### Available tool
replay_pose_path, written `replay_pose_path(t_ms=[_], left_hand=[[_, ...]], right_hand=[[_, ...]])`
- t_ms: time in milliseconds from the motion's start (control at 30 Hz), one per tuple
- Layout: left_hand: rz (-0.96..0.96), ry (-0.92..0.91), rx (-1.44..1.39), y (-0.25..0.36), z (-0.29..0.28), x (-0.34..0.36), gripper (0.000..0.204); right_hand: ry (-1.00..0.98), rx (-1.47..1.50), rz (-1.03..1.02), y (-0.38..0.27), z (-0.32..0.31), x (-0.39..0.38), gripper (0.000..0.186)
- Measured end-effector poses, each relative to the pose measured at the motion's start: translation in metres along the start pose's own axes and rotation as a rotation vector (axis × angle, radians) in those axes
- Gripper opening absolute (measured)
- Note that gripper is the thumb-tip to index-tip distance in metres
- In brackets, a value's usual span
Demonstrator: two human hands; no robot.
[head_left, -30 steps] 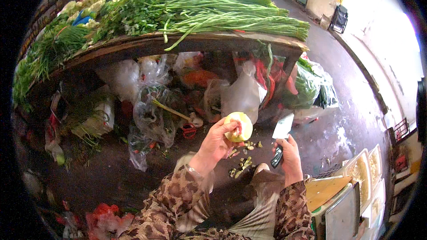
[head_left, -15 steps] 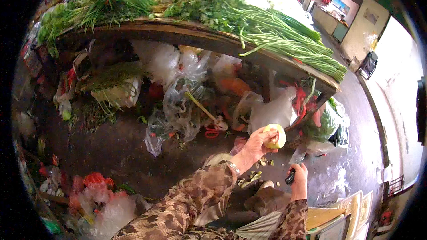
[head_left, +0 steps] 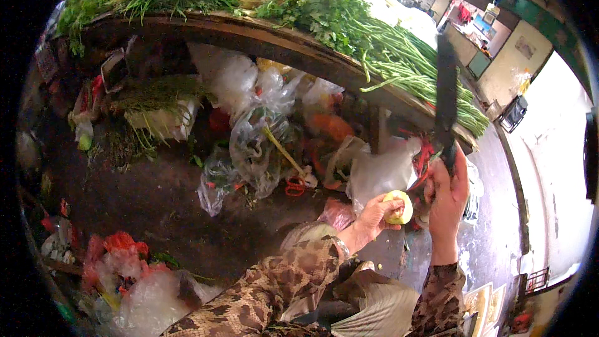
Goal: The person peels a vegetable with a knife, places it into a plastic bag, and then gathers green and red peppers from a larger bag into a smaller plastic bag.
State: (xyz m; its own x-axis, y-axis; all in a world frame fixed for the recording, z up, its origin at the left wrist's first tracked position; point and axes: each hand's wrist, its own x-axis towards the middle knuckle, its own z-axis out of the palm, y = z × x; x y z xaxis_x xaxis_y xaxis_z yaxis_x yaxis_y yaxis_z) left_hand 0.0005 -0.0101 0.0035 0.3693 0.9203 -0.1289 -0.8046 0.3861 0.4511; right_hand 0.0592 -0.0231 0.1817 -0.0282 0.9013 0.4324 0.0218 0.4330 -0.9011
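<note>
My left hand (head_left: 370, 223) is closed around a round pale yellow-green fruit (head_left: 401, 210), low at centre right, its surface partly hidden by my thumb. Just right of it, my right hand (head_left: 447, 201) grips a knife (head_left: 447, 87) by its handle, raised with the dark-looking blade pointing up in front of the green long beans (head_left: 404, 62). Both hands are apart, in front of a white plastic bag (head_left: 380, 171).
A wooden stall table (head_left: 277, 36) holds leafy greens (head_left: 312, 12). Beneath it lie clear bags (head_left: 249, 143), a white box (head_left: 159, 125) and red scissors (head_left: 295, 188). Red bags (head_left: 121, 253) lie lower left, pale boards (head_left: 483, 306) lower right, a folded dark cart (head_left: 513, 112) farther off.
My right hand has risen with the knife, which now stands much higher. My left hand with the fruit sits farther right and lower. The view has shifted, showing more of the far passage.
</note>
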Motion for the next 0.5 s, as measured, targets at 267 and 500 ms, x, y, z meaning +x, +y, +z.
replay_pose_path(t_ms=[267,500], left_hand=[[0.011,0.009,-0.023,-0.002,-0.004,0.003,0.025],[0.020,0.008,-0.096,-0.006,-0.001,0.004,0.024]], right_hand=[[-0.392,-0.507,-0.487,-0.007,0.077,0.068,0.036],[-0.455,-0.844,-0.626,-0.005,0.128,0.100,0.035]])
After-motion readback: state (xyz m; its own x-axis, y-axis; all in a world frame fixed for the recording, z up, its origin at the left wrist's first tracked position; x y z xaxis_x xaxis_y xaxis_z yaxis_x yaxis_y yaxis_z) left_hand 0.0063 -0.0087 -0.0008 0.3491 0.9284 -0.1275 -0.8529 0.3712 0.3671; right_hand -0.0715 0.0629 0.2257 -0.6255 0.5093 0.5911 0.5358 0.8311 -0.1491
